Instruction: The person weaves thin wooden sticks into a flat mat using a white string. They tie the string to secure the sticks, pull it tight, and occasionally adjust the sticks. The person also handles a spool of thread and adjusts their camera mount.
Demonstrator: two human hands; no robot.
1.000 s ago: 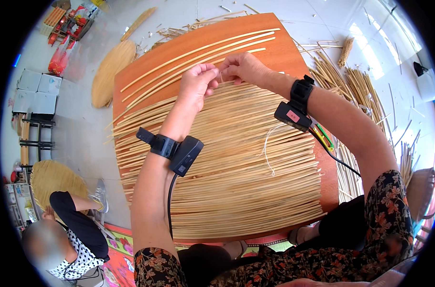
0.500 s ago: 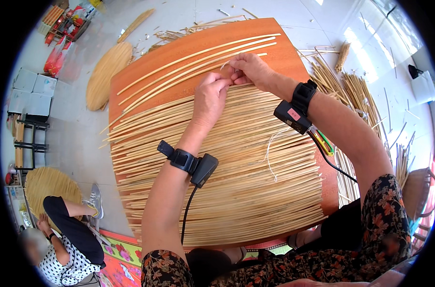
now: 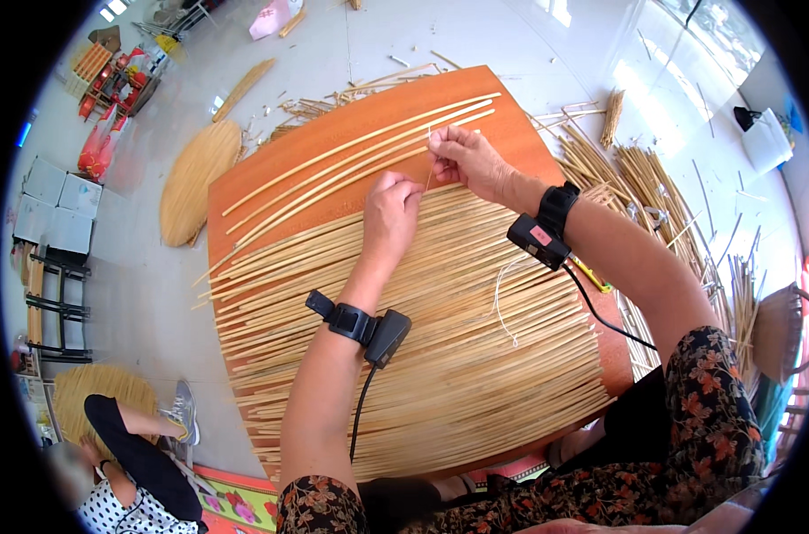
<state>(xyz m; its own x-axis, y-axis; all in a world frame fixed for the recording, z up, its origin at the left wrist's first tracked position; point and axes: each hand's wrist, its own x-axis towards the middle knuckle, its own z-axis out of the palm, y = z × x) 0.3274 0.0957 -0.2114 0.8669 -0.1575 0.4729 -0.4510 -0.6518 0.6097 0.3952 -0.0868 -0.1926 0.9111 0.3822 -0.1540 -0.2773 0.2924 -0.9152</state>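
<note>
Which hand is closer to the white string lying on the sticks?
Right. The right hand is up at the mat's top edge, above the loose white string, which lies beside that wrist. The left hand sits farther to the left.

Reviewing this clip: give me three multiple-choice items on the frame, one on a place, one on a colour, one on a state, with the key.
1. Where are both hands?
A. at the far edge of the woven strips
B. on the floor
C. at the near edge of the board

2. What colour is the board under the strips?
A. blue
B. orange-brown
C. white

3. How do the strips beyond the hands lie?
A. rolled into a coil
B. packed tight like the mat
C. loose, with gaps between them

Key: A, the left hand and right hand meet at the far edge of the woven mat. B, the board shows orange-brown. C, the loose strips lie spaced apart on bare board.
</note>
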